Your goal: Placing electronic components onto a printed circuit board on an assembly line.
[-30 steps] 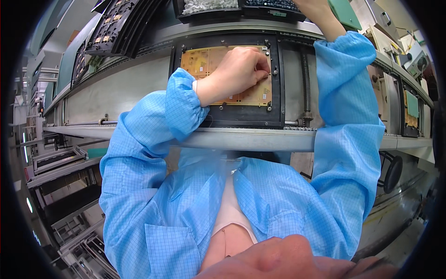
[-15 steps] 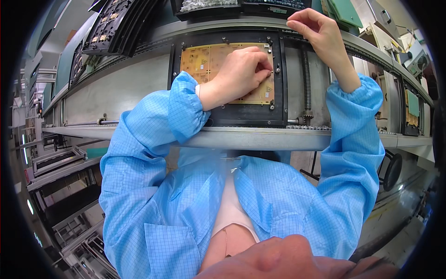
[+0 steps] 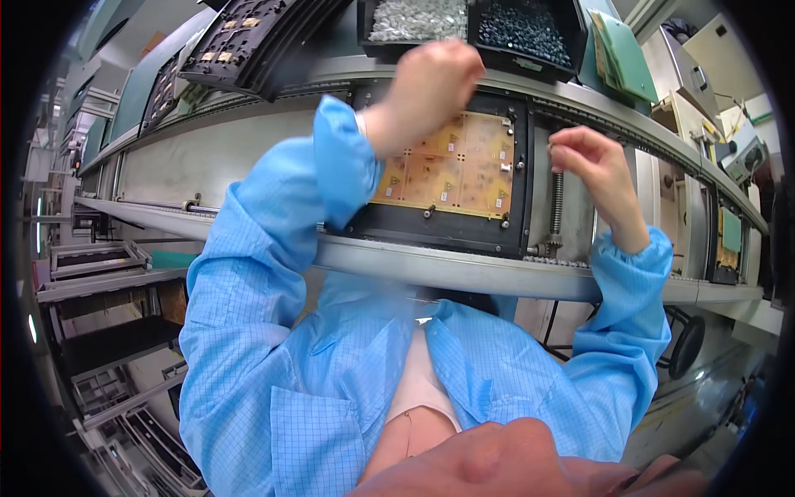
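Assembly-line conveyor rail (image 3: pixel 464 269) carries a black fixture (image 3: pixel 505 240) holding a yellow circuit panel (image 3: pixel 451 170). Left hand (image 3: pixel 426 87) hangs fisted above it, contents unseen. Right hand (image 3: pixel 592 166) pinches narrowly beside it. Component insertion appears underway; next placement needs careful alignment.

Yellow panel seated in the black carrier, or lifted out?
Seated: the yellow panel lies flat within the black carrier frame on the conveyor; neither hand grips it.
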